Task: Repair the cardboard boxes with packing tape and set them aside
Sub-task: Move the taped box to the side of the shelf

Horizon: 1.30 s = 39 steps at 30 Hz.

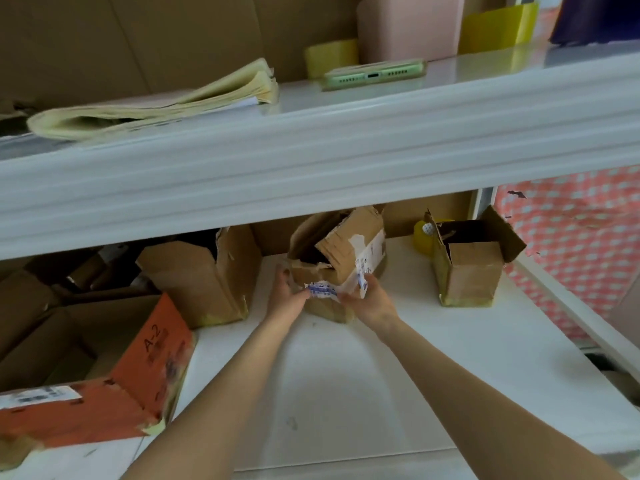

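Nearest, low left: orange box [138, 368] marked "A-2", open top, white label on its near face, yellowish tape at the bottom corners. Standing on the white lower shelf [346, 393], half over its left edge.

Two bare forearms reaching forward over the shelf, converging on the torn box [346, 251].

Left hand [289, 292] at the box's lower left corner, fingers up along the side wall, thumb curled in at the front edge; gripping. Right hand [372, 303] at the lower right front corner, fingers curled round the cardboard where a white label strip [322, 289] with blue print wraps the edge; gripping too. Whether the strip itself is pinched: cannot tell.

Torn box mid-shelf, tilted, bottom lifted toward the hands, flaps ragged and buckled, surface paper peeled in patches.

Left of it, just beside: taller brown box [204, 278], top edge ripped, tape at the base. Right, well apart: small open box [471, 268], flaps up, taped along the bottom. Behind that one: yellow tape roll [423, 237], partly hidden.

Far right: pink checked cloth [571, 244].

Above, on the upper shelf [311, 161]: folded stack of papers [156, 105], green phone [374, 74] lying flat, second tape roll [330, 57] behind it, pink container [412, 26] beyond.
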Tool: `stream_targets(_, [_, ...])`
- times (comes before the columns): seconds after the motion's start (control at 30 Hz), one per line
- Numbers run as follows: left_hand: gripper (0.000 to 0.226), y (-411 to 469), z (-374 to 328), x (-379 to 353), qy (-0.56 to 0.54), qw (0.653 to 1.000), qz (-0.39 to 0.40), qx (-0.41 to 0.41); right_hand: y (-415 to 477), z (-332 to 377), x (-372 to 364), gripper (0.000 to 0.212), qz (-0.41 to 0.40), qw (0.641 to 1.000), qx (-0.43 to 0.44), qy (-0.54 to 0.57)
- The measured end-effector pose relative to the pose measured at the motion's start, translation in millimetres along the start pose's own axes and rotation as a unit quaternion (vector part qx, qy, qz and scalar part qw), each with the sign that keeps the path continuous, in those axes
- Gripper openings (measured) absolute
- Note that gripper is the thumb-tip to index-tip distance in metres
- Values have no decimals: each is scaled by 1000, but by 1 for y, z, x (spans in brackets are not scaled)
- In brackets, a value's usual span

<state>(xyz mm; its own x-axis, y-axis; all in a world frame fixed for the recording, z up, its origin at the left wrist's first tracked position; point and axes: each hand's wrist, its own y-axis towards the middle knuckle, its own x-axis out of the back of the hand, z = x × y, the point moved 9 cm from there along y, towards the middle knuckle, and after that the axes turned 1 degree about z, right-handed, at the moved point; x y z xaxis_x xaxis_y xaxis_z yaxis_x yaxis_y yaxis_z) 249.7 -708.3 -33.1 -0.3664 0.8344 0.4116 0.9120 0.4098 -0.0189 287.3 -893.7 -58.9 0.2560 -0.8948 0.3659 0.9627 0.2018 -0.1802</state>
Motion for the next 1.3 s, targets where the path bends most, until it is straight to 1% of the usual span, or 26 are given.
stream_targets(0.03, [76, 4, 2, -7, -46, 999, 19, 12, 1, 0, -2, 86, 1, 1000, -2, -2])
stream_targets(0.1, [78, 11, 0, -17, -92, 995, 33, 15, 3, -1, -2, 90, 1, 1000, -2, -4])
stream_targets(0.17, [72, 14, -2, -24, -96, 994, 48, 13, 4, -1, -2, 94, 1, 1000, 3, -2])
stream_targets(0.23, [64, 12, -3, -27, -67, 996, 60, 9, 5, 0, -2, 93, -7, 1000, 7, 14])
stream_targets(0.27, [63, 10, -4, -27, -46, 998, 44, 0, 6, 1, 1, 88, -18, 999, 12, 28])
stream_targets(0.33, [63, 2, -4, -13, -6, 999, -31, -19, 9, 8, -4, 74, -33, 998, 38, 46])
stream_targets(0.37, [65, -3, -3, -4, 13, 998, -64, -25, 10, 14, -11, 67, -33, 997, 53, 44])
stream_targets(0.43, [67, -8, 2, 16, 48, 993, -105, -29, 12, 25, -31, 57, -32, 997, 70, 30])
stream_targets(0.5, [70, -8, 12, 39, 71, 990, -123, -15, 14, 35, -56, 56, -32, 997, 66, 21])
stream_targets(0.6, [73, -5, 26, 64, 72, 990, -122, 21, 16, 44, -89, 67, -1, 998, 52, 35])
stream_targets(0.67, [67, -7, 31, 72, 86, 988, -120, 34, 15, 48, -107, 72, 45, 997, 56, 34])
stream_targets(0.73, [57, -14, 33, 73, 94, 986, -133, 30, 12, 48, -114, 68, 78, 994, 69, 42])
stream_targets(0.77, [52, -21, 33, 70, 91, 985, -145, 21, 11, 46, -110, 64, 65, 995, 69, 36])
stream_targets(0.8, [47, -29, 30, 63, 79, 985, -155, 2, 11, 41, -98, 58, 31, 997, 63, 25])
stream_targets(0.87, [40, -45, 17, 39, 58, 984, -156, -57, 7, 26, -62, 49, -67, 997, 41, 13])
stream_targets(0.9, [39, -49, 8, 22, 67, 984, -145, -84, 4, 18, -40, 44, -112, 993, 37, 9])
stream_targets(0.97, [42, -50, -11, -18, 82, 986, -96, -112, -8, 4, 4, 37, -191, 981, 40, 3])
stream_targets(1.03, [47, -44, -27, -66, 74, 992, -15, -100, -21, -14, 51, 33, -259, 965, 27, 5])
stream_targets(1.1, [57, -41, -45, -111, 79, 991, 57, -95, -34, -35, 99, 32, -323, 946, -12, 10])
stream_targets(1.13, [62, -42, -56, -131, 81, 988, 78, -104, -39, -45, 123, 33, -351, 936, -33, 11])
stream_targets(1.23, [72, -49, -91, -176, 65, 983, 101, -140, -50, -71, 181, 37, -404, 912, -65, 42])
stream_targets(1.3, [80, -48, -106, -196, 33, 987, 99, -125, -48, -77, 205, 46, -408, 909, -54, 59])
